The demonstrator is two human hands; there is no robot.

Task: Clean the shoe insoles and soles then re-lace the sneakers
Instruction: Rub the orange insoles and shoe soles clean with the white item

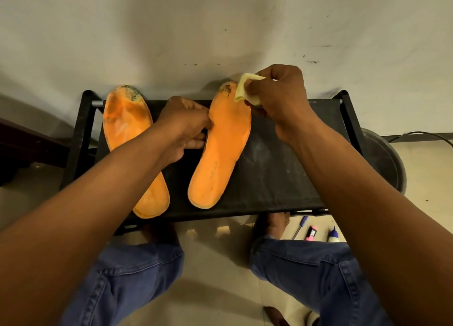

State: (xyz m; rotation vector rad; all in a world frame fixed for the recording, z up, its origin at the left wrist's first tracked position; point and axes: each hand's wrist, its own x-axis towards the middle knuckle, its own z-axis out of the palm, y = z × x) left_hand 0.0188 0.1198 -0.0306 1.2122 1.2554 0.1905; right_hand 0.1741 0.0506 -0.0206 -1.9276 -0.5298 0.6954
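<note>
From my remote seat I see two orange insoles lying on a black rack (282,176) set against a scuffed pale wall. The left hand (186,127) grips the left edge of the right insole (220,149), thumb on top and fingers curled under its rim, pinning it to the rack's dark top. The right hand (277,97) pinches a folded pale yellow cloth (241,90) between thumb and fingers — the cloth meets the far, toe end of that insole, beside a patch of dark grime. The left insole (125,124) lies just beside it, untouched, partly hidden under the left forearm, its toe end smeared grey and black. On the tiled floor to the near right of the rack lie a blue pen (299,227), a pink marker (310,233) and a small glue bottle (333,235) — near a bare foot (274,224). Blue jeans (306,276) cover both knees.
</note>
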